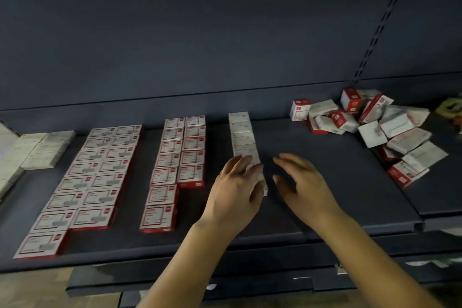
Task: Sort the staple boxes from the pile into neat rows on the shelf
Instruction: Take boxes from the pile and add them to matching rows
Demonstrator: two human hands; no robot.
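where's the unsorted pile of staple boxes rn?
In the head view, the pile of staple boxes lies at the right end of the shelf near its back wall, right of the single white row and both hands.

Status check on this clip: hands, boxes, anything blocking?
Left hand flat on the near end of the white row. Right hand open beside it, holding nothing. Pile unsorted at right. Nothing blocking.

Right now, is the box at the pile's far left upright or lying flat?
Upright: the box stands on end, red top facing up, apart from the pile.
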